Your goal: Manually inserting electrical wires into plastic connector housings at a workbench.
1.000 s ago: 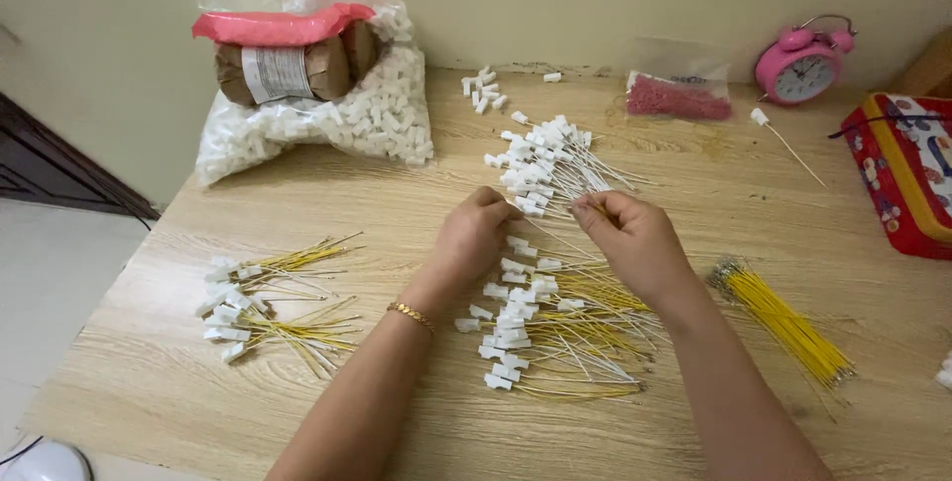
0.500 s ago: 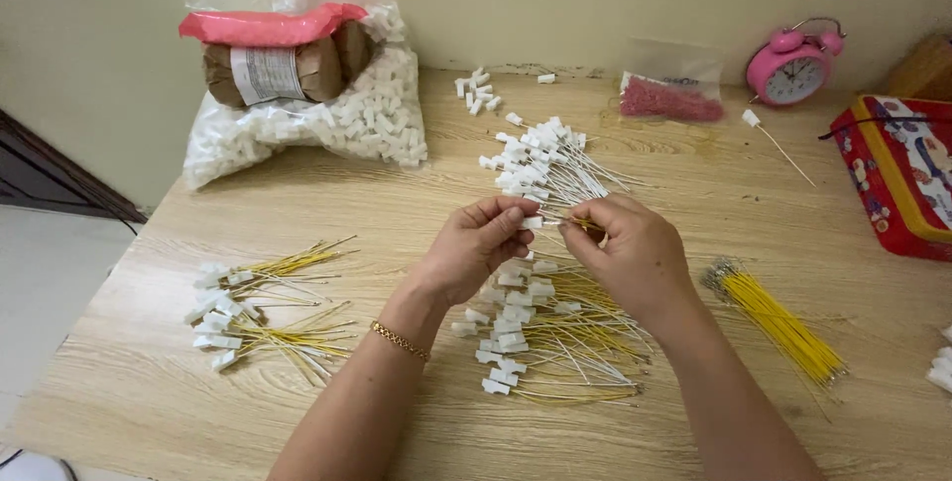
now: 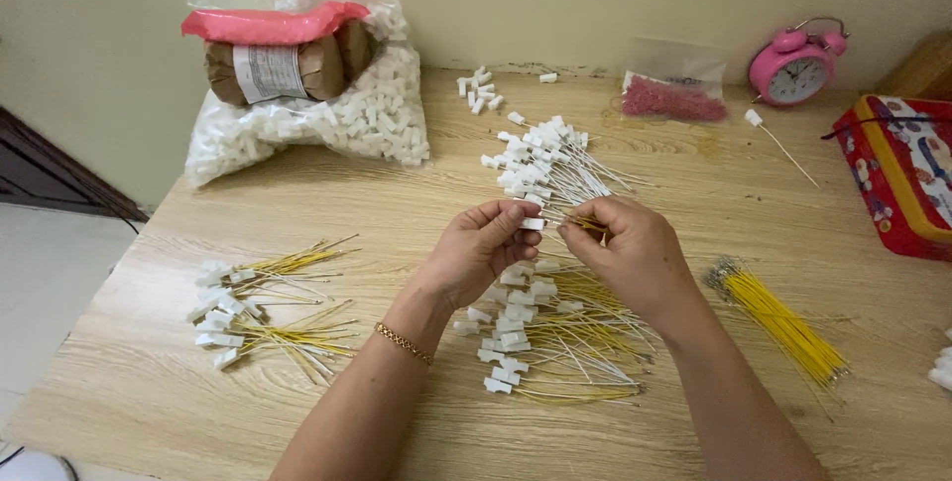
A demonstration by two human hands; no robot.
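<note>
Wooden table (image 3: 297,213) crowded. Heap of white connectors with white wires (image 3: 540,164) lay beyond the hands; a pile of connectors with yellow wires (image 3: 545,342) lay directly under them. Another yellow-wired batch (image 3: 263,307) sat off to the left, a bundle of bare yellow wires (image 3: 783,322) to the right. A few loose white connectors (image 3: 479,87) near the wall.

Left hand (image 3: 476,253) pinched a small white connector (image 3: 533,224) between thumb and fingertips, raised above the near pile. Right hand (image 3: 635,248) was closed on a thin yellow wire (image 3: 587,223), its tip at the connector; the two hands nearly touched.

At back left, a clear bag of white parts (image 3: 327,124) with brown paper rolls (image 3: 288,64) under pink wrap on top. Small clear bag of red bits (image 3: 674,99) at the back. Pink alarm clock (image 3: 798,69) beside it; red patterned tin (image 3: 907,174) at the right edge.
</note>
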